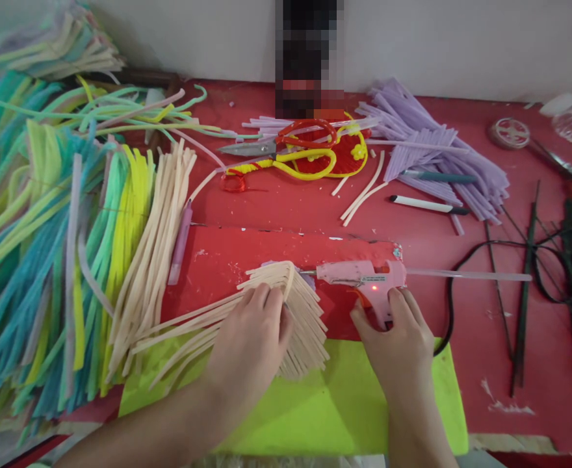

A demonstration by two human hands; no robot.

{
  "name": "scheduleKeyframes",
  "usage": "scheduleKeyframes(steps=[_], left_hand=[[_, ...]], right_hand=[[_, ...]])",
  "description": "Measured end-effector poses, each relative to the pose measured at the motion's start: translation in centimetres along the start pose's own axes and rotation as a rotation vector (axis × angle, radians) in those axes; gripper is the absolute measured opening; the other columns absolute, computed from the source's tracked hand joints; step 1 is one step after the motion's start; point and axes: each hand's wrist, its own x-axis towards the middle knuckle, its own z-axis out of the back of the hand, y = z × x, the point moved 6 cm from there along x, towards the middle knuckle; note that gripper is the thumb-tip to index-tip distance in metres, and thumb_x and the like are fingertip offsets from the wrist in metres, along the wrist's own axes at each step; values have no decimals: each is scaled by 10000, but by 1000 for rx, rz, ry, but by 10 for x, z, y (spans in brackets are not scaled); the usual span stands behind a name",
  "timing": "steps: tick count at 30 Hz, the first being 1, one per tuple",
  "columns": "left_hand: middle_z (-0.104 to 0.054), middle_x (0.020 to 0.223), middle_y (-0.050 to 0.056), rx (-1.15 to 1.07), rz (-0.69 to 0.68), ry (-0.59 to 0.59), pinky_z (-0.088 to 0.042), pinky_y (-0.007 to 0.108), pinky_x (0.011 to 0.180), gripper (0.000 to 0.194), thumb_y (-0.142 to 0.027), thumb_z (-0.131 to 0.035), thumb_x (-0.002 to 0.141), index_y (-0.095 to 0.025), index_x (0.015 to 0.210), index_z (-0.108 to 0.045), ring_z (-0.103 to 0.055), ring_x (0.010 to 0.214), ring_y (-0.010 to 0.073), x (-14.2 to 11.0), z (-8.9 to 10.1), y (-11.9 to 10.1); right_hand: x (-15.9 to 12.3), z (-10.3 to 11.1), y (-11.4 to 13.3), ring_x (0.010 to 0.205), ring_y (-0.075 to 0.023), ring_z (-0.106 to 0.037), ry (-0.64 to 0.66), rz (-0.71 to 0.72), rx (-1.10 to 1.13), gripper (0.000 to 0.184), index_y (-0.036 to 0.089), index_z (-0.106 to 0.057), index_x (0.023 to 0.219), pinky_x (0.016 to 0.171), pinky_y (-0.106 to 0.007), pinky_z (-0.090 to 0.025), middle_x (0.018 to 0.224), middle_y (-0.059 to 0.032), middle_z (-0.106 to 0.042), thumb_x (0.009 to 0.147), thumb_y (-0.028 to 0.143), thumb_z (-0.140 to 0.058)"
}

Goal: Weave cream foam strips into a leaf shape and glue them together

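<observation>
"How far along?"
"Apparently partway: layered short on the right of the cream piece [312, 325], long and uneven on its left. Lying across red board [266, 246] and green mat [339, 416]."
"Gripping what?"
"Pinching the cream piece in the left hand [251, 335]; clasping the glue gun [347, 272] in the right hand [405, 338]."
"And hidden?"
"Unable to see beneath the left hand, or any glue."

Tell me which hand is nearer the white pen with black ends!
Right. The right hand is nearly below the pen; the left hand is farther, down and leftward.
</observation>
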Motion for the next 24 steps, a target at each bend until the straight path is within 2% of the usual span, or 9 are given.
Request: scheduleKeyframes(steps=[6,16,24], left_hand=[[-603,745,19,8,19,26,-466,299,590,102,-95,-494,803,-190,772,-517,-616,691,192,1,-1,1],[-604,732,22,9,-7,-19,-485,308,586,107,-82,-508,792,-182,785,-542,-625,692,204,0,1,-1],[-598,726,26,15,-16,-30,-492,309,593,106,-78,-508,784,-177,776,-544,-624,691,205,1,0,-1]], right_hand=[[-1,0,-1,558,-136,-437,15,6,9,162,231,-445,732,527,-274,-386,695,8,-472,794,332,-556],[-1,-1,-2,583,-144,-472,14,10,10,174,231,-428,735,536,-272,-399,705,2,-484,801,332,-553],[-3,3,-2,555,-125,-447,34,11,3,215,231,-400,718,519,-260,-371,690,17,-464,817,336,-559]])
